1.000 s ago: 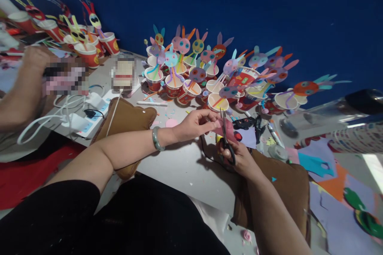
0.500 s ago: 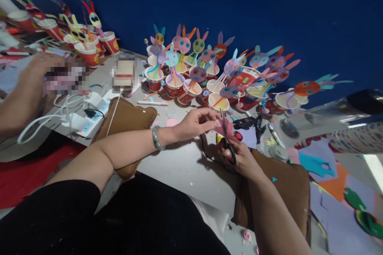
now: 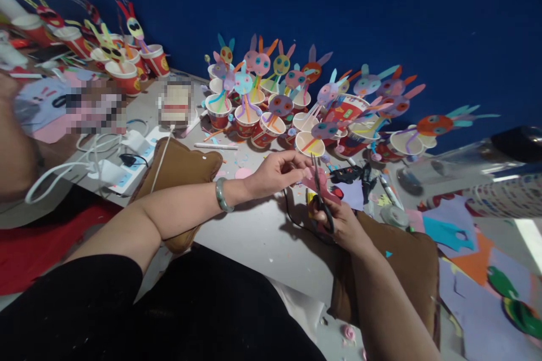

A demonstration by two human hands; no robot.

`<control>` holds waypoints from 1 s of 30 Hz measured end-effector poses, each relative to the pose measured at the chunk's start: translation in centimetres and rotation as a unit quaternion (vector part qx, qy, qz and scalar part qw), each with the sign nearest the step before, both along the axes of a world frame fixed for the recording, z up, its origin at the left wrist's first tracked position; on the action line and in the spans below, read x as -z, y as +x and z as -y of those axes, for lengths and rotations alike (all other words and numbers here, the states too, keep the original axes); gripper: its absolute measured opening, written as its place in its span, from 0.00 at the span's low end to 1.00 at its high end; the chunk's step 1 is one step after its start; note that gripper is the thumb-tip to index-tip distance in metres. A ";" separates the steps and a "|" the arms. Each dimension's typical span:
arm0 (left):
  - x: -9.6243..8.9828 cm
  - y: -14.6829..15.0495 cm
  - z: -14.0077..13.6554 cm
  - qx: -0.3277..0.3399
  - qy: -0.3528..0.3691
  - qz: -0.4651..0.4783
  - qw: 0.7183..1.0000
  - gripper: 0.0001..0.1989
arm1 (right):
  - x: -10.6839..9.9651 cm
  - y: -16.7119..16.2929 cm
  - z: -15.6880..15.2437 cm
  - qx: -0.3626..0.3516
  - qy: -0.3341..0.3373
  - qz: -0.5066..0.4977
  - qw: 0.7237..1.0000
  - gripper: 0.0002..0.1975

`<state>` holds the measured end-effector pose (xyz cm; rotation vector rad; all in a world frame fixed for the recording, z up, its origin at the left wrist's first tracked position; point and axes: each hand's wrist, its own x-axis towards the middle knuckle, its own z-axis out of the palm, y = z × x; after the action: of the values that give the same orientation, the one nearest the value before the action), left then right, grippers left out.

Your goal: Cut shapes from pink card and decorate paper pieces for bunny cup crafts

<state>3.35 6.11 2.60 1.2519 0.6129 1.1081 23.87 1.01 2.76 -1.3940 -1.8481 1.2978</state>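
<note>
My left hand (image 3: 277,174) pinches the edge of a piece of pink paper (image 3: 322,186) between thumb and fingers; a green bangle is on that wrist. Black-handled scissors (image 3: 325,215) are in my right hand (image 3: 345,225), blades pointing away from me and lying across the pink paper. Whether the blades are fully closed I cannot tell. Just beyond my hands stands a paper cup (image 3: 310,144) with a paper rabbit head on a stem. A pink paper disc (image 3: 243,173) lies on the table to the left of my left hand.
Several cups with paper rabbits (image 3: 266,131) line the blue wall. Brown cushions (image 3: 398,271) lie under both forearms. To the left are a power strip (image 3: 139,163) with cables and another person's arm (image 3: 17,146). A clear bottle (image 3: 461,161) and coloured paper (image 3: 449,231) are at right.
The other person's hand at the left has drawn back toward the left edge, uncovering papers there. My own hands, the scissors and the pink paper have barely moved.
</note>
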 end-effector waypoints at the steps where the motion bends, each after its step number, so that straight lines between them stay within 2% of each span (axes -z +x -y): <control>1: 0.0 0.0 0.0 -0.004 0.003 -0.001 1.000 0.11 | 0.0 0.0 0.0 0.001 -0.003 -0.004 1.000 0.19; 14: 0.2 0.0 -0.2 -0.026 0.024 0.018 0.999 0.08 | 0.4 0.0 0.0 0.005 -0.033 -0.039 0.999 0.28; 30: -0.2 -0.1 -0.2 -0.034 0.042 0.017 0.998 0.07 | 0.7 0.1 0.1 0.005 -0.028 -0.064 0.998 0.27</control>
<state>3.21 6.28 2.81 1.2896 0.5922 1.2203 23.99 0.94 2.07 -1.3138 -1.7304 1.4109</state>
